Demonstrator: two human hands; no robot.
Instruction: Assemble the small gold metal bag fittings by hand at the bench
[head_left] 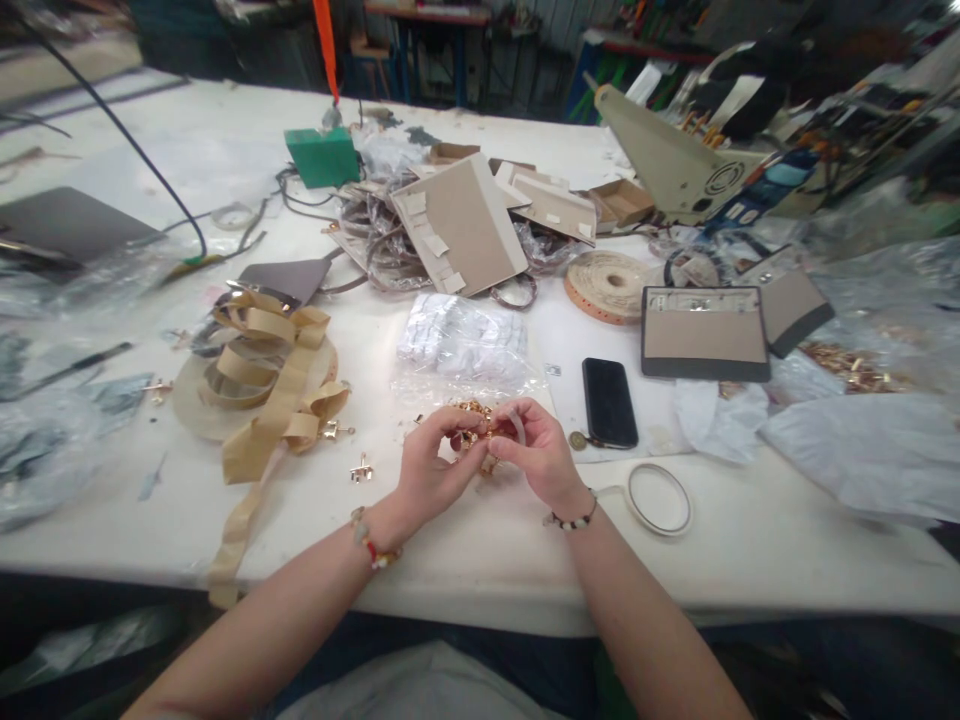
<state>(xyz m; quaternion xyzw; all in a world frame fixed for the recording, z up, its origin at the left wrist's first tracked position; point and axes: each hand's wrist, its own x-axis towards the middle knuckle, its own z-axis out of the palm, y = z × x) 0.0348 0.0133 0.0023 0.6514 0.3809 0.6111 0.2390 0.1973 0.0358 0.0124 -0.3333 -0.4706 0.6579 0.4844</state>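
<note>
My left hand [442,455] and my right hand [536,450] meet at the middle of the table, fingers pinched together. Between the fingertips of my left hand is a small gold metal fitting, mostly hidden by the fingers. A short whitish strip [518,426] curls up from the fingers of my right hand. Just behind and below the fingers lies a pile of gold metal fittings [474,408]. Loose gold fittings [361,468] lie to the left. A clear plastic bag of white items [461,340] sits beyond the hands.
At left lies a roll with loose tan tape [259,400]. A phone [609,402], a narrow tape roll [659,499] and a grey-beige bag panel [705,335] are at right. Farther back are stacked beige panels [461,225], a strap roll [609,285] and a green block [322,157].
</note>
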